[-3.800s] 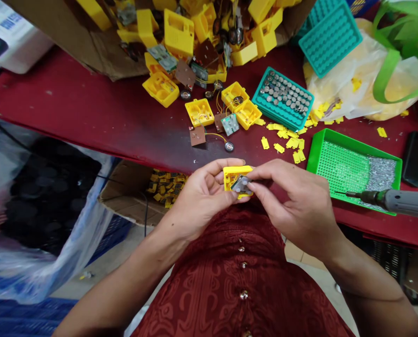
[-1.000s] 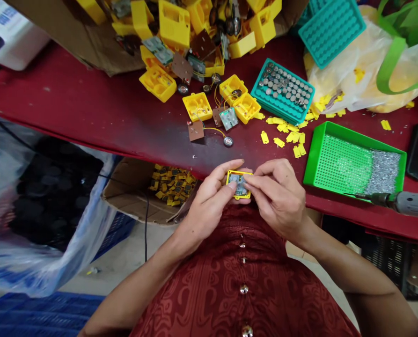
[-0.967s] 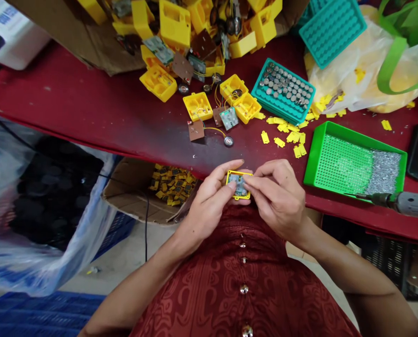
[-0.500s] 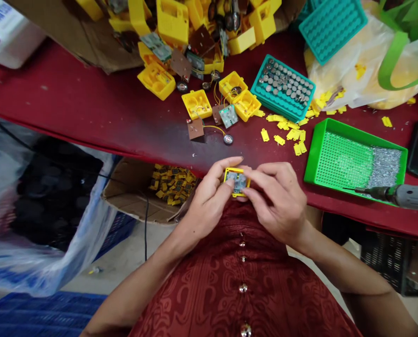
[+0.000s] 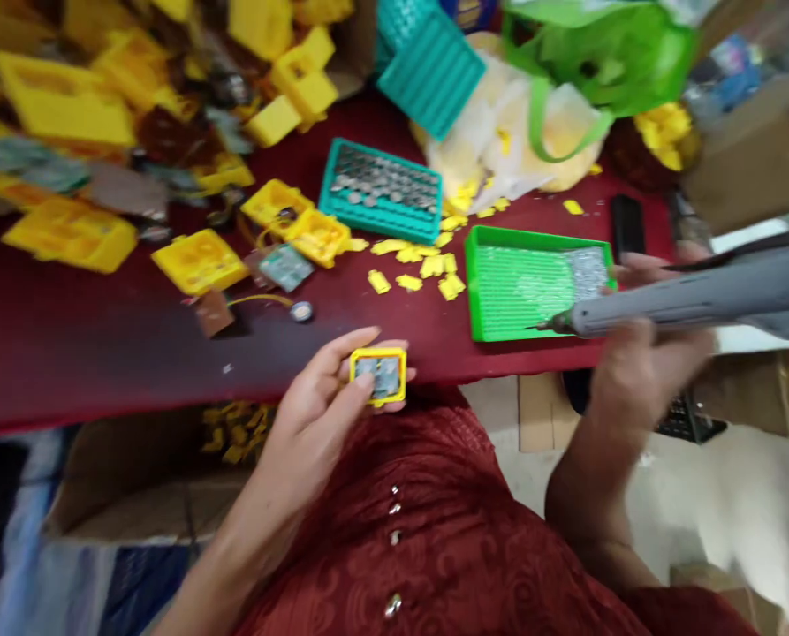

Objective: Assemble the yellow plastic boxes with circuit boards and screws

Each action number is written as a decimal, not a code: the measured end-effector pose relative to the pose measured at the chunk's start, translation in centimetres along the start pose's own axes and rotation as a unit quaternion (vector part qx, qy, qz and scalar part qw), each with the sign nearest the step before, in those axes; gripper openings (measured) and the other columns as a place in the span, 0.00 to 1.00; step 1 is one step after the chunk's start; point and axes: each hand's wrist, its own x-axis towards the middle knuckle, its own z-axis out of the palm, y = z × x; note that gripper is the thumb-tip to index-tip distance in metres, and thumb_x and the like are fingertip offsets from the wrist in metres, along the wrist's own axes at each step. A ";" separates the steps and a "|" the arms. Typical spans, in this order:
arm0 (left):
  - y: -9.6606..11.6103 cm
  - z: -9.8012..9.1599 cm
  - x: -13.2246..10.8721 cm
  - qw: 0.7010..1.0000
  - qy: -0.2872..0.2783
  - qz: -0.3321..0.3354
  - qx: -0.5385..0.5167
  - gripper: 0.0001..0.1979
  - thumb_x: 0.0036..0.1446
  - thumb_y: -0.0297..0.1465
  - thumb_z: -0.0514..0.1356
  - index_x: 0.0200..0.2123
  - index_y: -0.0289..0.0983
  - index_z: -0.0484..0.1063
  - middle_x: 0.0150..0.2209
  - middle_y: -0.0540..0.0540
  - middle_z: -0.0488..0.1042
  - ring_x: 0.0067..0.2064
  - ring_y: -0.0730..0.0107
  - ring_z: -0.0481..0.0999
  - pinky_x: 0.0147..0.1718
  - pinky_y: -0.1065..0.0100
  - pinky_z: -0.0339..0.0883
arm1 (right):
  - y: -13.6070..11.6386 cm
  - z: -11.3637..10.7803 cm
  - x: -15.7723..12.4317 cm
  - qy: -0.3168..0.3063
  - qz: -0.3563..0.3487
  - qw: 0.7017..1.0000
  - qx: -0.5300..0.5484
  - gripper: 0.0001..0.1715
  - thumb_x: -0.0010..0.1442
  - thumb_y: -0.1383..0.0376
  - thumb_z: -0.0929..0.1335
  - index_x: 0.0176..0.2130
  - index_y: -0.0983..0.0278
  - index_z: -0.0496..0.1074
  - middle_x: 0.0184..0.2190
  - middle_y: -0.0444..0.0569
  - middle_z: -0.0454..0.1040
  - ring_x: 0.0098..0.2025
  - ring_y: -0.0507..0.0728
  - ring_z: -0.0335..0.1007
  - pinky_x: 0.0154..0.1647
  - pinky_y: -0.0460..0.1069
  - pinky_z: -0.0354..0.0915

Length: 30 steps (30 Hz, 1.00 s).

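My left hand (image 5: pixel 331 384) holds a small yellow plastic case (image 5: pixel 402 375) near the table's front edge, thumb pressed on the grey-green circuit board (image 5: pixel 387 374) inside it. The case's open side faces up. On the right, my right hand (image 5: pixel 646 353) is wrapped around a grey electric screwdriver (image 5: pixel 692 291), with fingers showing above and below its body. The tool's bit (image 5: pixel 545 327) points left, over the front of a green tray (image 5: pixel 477 296). Small silver screws (image 5: pixel 587 272) lie heaped at the tray's right end. Motion blurs the right hand somewhat.
Yellow cases with boards and wired speakers pile up at the left, one open case (image 5: pixel 199 262) nearest. A teal tray (image 5: pixel 341 208) holds round metal parts. Small yellow pieces (image 5: pixel 409 283) lie scattered. Behind are a green bag (image 5: pixel 606 62) and a phone-like black object (image 5: pixel 627 225).
My right hand has left the yellow case and gone right to the screwdriver, now gripping it. My left hand still holds the case. The view has turned to the right.
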 end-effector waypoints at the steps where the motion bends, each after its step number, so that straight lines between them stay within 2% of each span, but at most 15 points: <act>1: 0.0 0.2 0.1 1.000 0.004 -0.007 0.009 0.21 0.58 0.31 0.67 0.55 0.39 0.71 0.51 0.42 0.80 0.43 0.65 0.83 0.38 0.71 0.79 | 0.3 0.0 0.6 0.023 -0.018 1.000 0.002 0.24 0.63 0.48 0.68 0.55 0.52 0.69 0.48 0.49 0.72 0.48 0.60 0.74 0.45 0.56 0.73; 4: 0.3 0.9 0.5 0.999 0.012 -0.027 0.020 0.24 0.55 0.32 0.70 0.55 0.39 0.71 0.49 0.43 0.81 0.41 0.65 0.84 0.37 0.71 0.80 | 1.0 0.9 1.9 0.065 -0.050 0.996 0.029 0.21 0.63 0.50 0.69 0.54 0.51 0.67 0.35 0.44 0.72 0.34 0.56 0.74 0.37 0.54 0.73; 6: 0.5 1.4 0.6 0.999 0.018 -0.044 0.023 0.26 0.53 0.32 0.72 0.54 0.39 0.72 0.48 0.42 0.82 0.39 0.65 0.84 0.36 0.71 0.80 | 1.1 1.6 2.5 0.104 -0.054 0.992 0.053 0.20 0.63 0.52 0.70 0.53 0.51 0.67 0.31 0.42 0.71 0.28 0.54 0.71 0.32 0.52 0.71; 11: 1.1 2.8 1.0 0.995 0.035 -0.079 0.048 0.25 0.48 0.33 0.74 0.51 0.38 0.75 0.48 0.41 0.82 0.40 0.62 0.84 0.34 0.72 0.79 | 1.4 2.0 3.8 0.170 -0.073 0.979 0.083 0.18 0.61 0.55 0.73 0.49 0.52 0.70 0.32 0.42 0.70 0.29 0.53 0.69 0.31 0.52 0.70; 14: 1.3 3.6 1.4 0.993 0.049 -0.085 0.062 0.24 0.46 0.33 0.75 0.47 0.38 0.77 0.49 0.40 0.82 0.42 0.58 0.84 0.32 0.73 0.79 | 2.1 2.0 4.5 0.179 -0.042 0.978 0.098 0.20 0.60 0.56 0.73 0.50 0.52 0.68 0.32 0.41 0.69 0.28 0.51 0.68 0.30 0.50 0.70; 16: 1.4 3.9 1.8 0.993 0.052 -0.093 0.058 0.23 0.45 0.33 0.75 0.46 0.38 0.78 0.48 0.40 0.82 0.43 0.56 0.84 0.33 0.72 0.80 | 3.0 2.2 4.8 0.181 -0.024 0.976 0.122 0.23 0.60 0.50 0.72 0.51 0.52 0.65 0.29 0.39 0.66 0.24 0.50 0.66 0.26 0.49 0.68; 21: 1.5 4.4 2.1 0.990 0.060 -0.117 0.040 0.24 0.47 0.31 0.75 0.48 0.38 0.76 0.47 0.40 0.83 0.46 0.51 0.84 0.34 0.69 0.81 | 5.0 3.0 5.2 0.185 -0.015 0.970 0.159 0.26 0.59 0.40 0.69 0.45 0.53 0.62 0.23 0.37 0.60 0.18 0.50 0.60 0.19 0.48 0.61; 27: 1.5 4.9 1.9 0.989 0.080 -0.112 0.046 0.22 0.46 0.30 0.74 0.47 0.38 0.78 0.43 0.42 0.84 0.42 0.57 0.85 0.33 0.74 0.79 | 5.7 3.4 5.0 0.173 0.001 0.979 0.103 0.26 0.60 0.37 0.65 0.46 0.50 0.61 0.23 0.38 0.62 0.18 0.52 0.59 0.19 0.50 0.60; 30: 1.4 4.8 1.9 0.989 0.082 -0.116 0.050 0.20 0.47 0.30 0.74 0.46 0.39 0.78 0.41 0.44 0.84 0.36 0.63 0.84 0.33 0.73 0.79 | 5.9 3.5 5.0 0.172 -0.007 0.980 0.096 0.27 0.60 0.36 0.64 0.47 0.51 0.60 0.23 0.38 0.62 0.18 0.52 0.57 0.17 0.51 0.60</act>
